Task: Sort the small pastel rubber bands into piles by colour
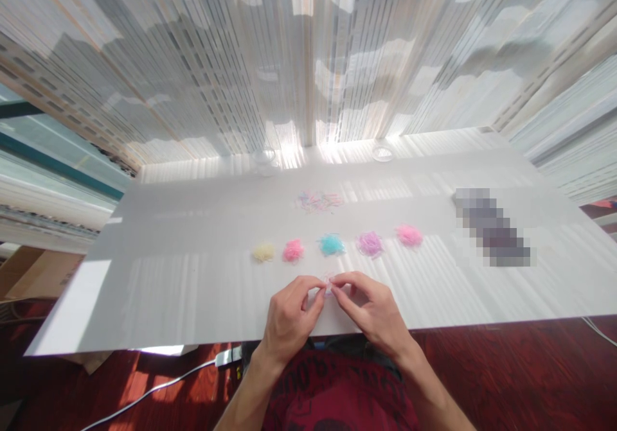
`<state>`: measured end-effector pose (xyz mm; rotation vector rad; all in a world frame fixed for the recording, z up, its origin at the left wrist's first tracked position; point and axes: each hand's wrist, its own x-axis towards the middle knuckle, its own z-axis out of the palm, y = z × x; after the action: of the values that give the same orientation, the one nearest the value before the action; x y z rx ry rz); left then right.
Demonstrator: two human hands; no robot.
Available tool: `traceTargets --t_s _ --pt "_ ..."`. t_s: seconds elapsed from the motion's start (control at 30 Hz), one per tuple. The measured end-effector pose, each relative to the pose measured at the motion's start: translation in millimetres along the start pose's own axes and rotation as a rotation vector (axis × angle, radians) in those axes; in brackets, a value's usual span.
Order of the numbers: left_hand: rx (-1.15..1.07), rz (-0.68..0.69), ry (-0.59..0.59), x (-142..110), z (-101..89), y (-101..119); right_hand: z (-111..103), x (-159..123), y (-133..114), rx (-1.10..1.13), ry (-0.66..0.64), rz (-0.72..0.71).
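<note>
Left edge: cardboard box [41, 275] beside the white table [154, 225]; a dark mark on it, too small to read. White cable [159, 387] on the floor, running to a white plug-like block [228, 357]; no label legible.

On the tabletop, front row begins with a pale yellow pile [263, 252] of thin pieces. Clear round object [265, 155] near the back edge.

My left hand [290, 315]: thumb and forefinger tips drawn close together at the loose pale pink strands [328, 277] just in front of me. Whether a strand is pinched there, I cannot tell. Coral-pink pile [293, 250] lies beyond this hand.

Further back, a mixed-colour scatter [319, 202], spread thin; turquoise pile [332, 244] nearer me.

Shirt [337, 389] below: dark lettering, upside down and partly hidden, not readable with confidence.

My right hand [375, 306]: thumb and forefinger curled in toward the same strands, tips near each other; grip likewise unclear. Judgement: fine two-handed fingertip work; such slight pieces call for a light, precise pinch.

Purple pile [370, 243], then bright pink pile [409, 235]. Second clear round object [382, 154] behind. Far right, a pixelated patch [496, 228]; contents and any brand unreadable.
</note>
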<state>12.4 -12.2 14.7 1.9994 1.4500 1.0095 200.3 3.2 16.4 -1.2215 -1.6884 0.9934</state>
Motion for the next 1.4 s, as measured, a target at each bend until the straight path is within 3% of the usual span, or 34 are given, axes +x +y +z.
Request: traceTargets --t_s 0.6,0.77,0.93,1.17,1.4 --pt "-0.010 0.053 0.021 4 4.5 2 0 2 -2 0.160 -0.025 0.160" --pt "0.045 0.119 0.053 7 4.2 2 -1 3 -4 0.116 -0.041 0.145" --pt "0.125 0.170 0.097 8 2.2 0 -3 5 -5 0.074 0.032 0.103" --pt "0.052 0.060 0.164 1 -0.5 -8 -13 4 6 0.127 0.103 0.207" --pt "0.009 0.003 0.152 -1 1.9 -12 -16 3 12 0.163 0.126 0.303"
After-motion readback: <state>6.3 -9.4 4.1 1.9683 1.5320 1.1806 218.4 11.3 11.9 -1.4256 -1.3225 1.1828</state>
